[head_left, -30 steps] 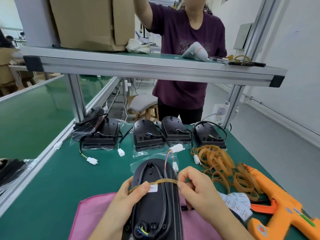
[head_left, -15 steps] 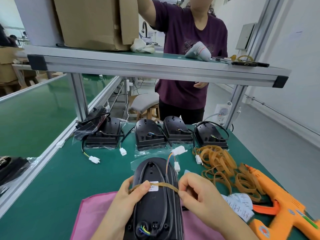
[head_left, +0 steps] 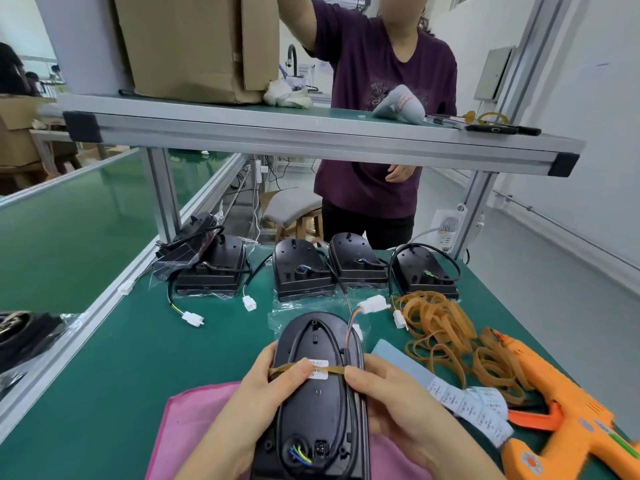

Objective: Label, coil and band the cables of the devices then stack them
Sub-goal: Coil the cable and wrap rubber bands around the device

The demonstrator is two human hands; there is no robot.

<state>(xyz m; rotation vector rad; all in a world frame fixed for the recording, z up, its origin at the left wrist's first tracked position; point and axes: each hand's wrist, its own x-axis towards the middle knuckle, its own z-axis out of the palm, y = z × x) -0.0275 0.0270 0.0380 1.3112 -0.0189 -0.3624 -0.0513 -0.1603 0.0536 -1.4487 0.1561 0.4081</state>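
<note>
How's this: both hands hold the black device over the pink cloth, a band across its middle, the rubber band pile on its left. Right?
No. The head view shows the rubber band pile to the right of the black device. The left hand and right hand hold it over the pink cloth, a band across its middle.

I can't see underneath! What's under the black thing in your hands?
A pink cloth lies below the device, on the green table. The device hides whatever else lies beneath it.
</note>
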